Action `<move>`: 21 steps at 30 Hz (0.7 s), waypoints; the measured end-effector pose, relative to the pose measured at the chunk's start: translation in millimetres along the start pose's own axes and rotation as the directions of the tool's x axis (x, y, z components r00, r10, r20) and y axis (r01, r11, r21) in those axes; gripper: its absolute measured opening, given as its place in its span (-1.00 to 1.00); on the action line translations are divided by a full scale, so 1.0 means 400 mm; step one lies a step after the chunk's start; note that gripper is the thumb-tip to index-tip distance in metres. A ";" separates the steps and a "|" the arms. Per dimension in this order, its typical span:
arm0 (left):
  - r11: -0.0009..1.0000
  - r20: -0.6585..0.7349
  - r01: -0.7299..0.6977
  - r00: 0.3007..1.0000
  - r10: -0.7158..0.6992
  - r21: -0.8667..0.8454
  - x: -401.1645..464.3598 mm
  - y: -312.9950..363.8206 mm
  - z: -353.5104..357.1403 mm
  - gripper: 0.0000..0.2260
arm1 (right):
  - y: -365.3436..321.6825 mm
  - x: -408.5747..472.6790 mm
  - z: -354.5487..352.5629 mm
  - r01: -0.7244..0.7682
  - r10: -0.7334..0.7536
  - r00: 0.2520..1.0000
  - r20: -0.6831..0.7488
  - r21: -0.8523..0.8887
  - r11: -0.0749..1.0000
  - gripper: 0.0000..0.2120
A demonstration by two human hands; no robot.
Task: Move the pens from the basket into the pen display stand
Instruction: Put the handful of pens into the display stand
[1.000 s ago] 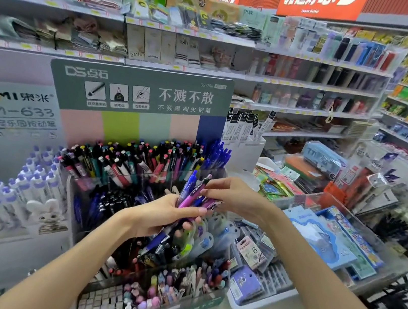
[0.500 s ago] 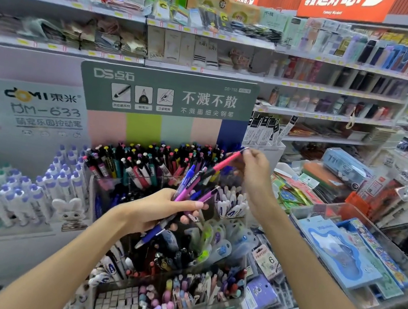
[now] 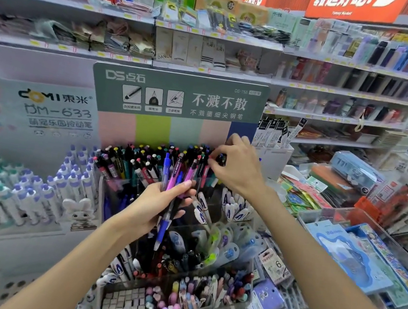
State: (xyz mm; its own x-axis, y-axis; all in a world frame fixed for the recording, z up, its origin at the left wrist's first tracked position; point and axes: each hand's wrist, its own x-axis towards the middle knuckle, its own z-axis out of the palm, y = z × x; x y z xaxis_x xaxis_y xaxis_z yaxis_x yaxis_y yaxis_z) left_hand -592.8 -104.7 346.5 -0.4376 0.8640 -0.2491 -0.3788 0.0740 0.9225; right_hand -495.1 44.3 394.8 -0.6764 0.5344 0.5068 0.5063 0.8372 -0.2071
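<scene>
Several pens (image 3: 177, 177) held; right hand (image 3: 238, 167) at stand (image 3: 179, 97).

The left hand (image 3: 160, 208) grips a bunch of pens (image 3: 175, 176) — blue, pink, purple — tips down, in front of the stand (image 3: 179, 97). The right hand (image 3: 235, 164) reaches over the stand's back row, fingers (image 3: 213, 167) pinching a dark pen cap (image 3: 221, 158) among the upright pens — shop shelves (image 3: 339, 92) behind.

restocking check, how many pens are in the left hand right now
3 show: a blue pen, and two purple-pink ones right of it, fanned upward from the left hand. Fingers may hide more.
</scene>
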 end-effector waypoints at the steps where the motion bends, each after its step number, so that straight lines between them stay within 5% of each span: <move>1: 1.000 -0.009 -0.006 1.000 0.006 -0.016 0.000 0.001 0.004 -0.82 | -0.002 0.006 -0.003 -0.003 0.004 0.999 0.052 -0.022 1.000 -0.80; 5: 0.999 -0.008 -0.034 0.999 0.034 0.003 -0.004 0.003 0.008 -0.78 | -0.009 0.002 -0.007 -0.058 0.057 0.998 0.007 0.036 0.998 -0.79; 7: 0.998 0.020 -0.049 0.999 0.048 0.045 -0.008 0.004 0.012 -0.78 | -0.019 -0.022 -0.012 -0.164 0.181 0.983 -0.040 0.260 0.952 -0.78; 12: 0.988 0.106 -0.071 0.993 0.056 0.136 -0.011 0.000 0.040 -0.77 | -0.036 -0.077 -0.017 -0.414 0.244 0.908 0.341 0.640 0.647 -0.80; 16: 0.992 0.042 -0.113 0.993 0.111 0.055 -0.011 0.024 0.035 -0.82 | -0.026 -0.064 -0.059 -0.412 0.377 0.884 0.277 0.843 0.346 -0.89; 18: 0.985 -0.071 -0.168 0.983 0.170 0.024 -0.009 0.045 0.006 -0.85 | -0.027 -0.045 -0.072 -0.340 0.446 0.879 0.167 0.876 0.342 -0.93; 21: 0.979 -0.171 -0.200 0.964 0.202 0.028 -0.018 0.067 -0.048 -0.86 | -0.061 -0.025 -0.046 -0.237 0.428 0.904 -0.001 0.832 0.502 -0.95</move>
State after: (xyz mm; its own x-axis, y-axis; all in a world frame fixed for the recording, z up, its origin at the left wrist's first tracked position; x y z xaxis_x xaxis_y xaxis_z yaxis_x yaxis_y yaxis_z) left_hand -615.5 -118.5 367.2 -0.6381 0.7629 -0.1040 -0.2603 -0.0866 0.9616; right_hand -490.9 16.5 410.4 -0.3938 0.8412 0.3705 -0.0306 0.3909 -0.9199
